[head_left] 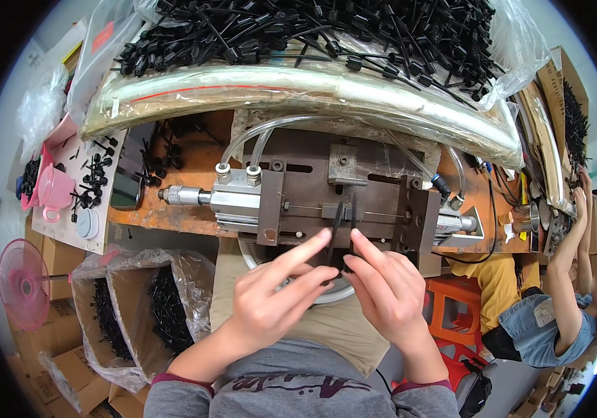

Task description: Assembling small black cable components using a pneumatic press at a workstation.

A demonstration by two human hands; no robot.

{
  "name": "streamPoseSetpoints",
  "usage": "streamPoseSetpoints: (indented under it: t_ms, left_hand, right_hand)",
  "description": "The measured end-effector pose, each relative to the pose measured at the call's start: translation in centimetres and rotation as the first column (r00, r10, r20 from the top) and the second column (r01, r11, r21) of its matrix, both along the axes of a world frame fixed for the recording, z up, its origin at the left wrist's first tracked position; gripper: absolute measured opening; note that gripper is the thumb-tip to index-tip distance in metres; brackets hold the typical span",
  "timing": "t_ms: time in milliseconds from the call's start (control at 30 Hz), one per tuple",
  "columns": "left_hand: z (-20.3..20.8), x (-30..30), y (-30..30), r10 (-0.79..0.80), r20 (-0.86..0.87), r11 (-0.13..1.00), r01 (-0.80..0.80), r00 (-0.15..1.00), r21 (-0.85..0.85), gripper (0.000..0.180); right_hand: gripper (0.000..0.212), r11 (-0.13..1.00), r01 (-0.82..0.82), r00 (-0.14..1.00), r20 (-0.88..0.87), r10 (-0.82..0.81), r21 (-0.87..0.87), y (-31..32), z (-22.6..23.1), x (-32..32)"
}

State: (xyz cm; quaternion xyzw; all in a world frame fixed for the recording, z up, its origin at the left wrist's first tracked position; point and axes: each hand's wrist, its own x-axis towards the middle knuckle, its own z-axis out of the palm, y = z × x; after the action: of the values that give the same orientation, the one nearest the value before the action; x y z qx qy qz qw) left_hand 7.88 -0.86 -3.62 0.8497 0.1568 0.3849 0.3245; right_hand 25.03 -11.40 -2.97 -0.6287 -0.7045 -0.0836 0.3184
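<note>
In front of the brown metal fixture (305, 150), my left hand (267, 299) pinches a thin black plastic stem (337, 221) between thumb and fingers. My right hand (390, 292) grips a second thin black stem (353, 210) close beside it, roughly parallel. Both stems point away from me, over a small metal block (333, 210) at the fixture's middle. Their near ends are partly covered by my fingertips. Whether the stems touch the block, I cannot tell. A pneumatic cylinder (235, 204) sits at the fixture's left, and another (455, 223) at its right.
A big heap of black stemmed parts (382, 35) lies on a plastic-wrapped pad (298, 87) beyond the fixture. Clear air hoses (277, 122) arch over it. Plastic-lined boxes (134, 306) hold more parts at lower left. Another person (556, 320) works at right, near an orange stool (452, 299).
</note>
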Motion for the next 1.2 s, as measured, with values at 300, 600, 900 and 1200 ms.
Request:
streamPoseSetpoints:
  t_ms: [300,600,900,1200]
  left_hand:
    - [0.6,-1.7,-0.3,0.015,0.05,0.994,-0.009,0.999,-0.106,0.028]
    - [0.4,-1.7,-0.2,-0.019,0.126,0.942,0.06,0.992,-0.331,0.031]
    - [-0.5,-2.4,-0.3,-0.082,0.215,0.793,0.194,0.973,-0.577,0.029]
    - [-0.9,-3.4,-0.4,-0.189,0.261,0.664,0.319,0.947,-0.676,0.022]
  right_hand:
    - [0.027,0.989,0.111,0.988,0.117,-0.099,-0.098,1.5,0.1,-1.2]
    - [0.028,0.986,0.096,0.987,0.144,-0.076,-0.134,1.4,-0.1,-0.9]
    - [0.03,0.977,0.111,0.982,0.172,-0.079,-0.183,1.4,0.6,-1.3]
    - [0.023,0.989,0.036,0.887,-0.451,-0.097,-0.142,1.6,1.7,-1.8]
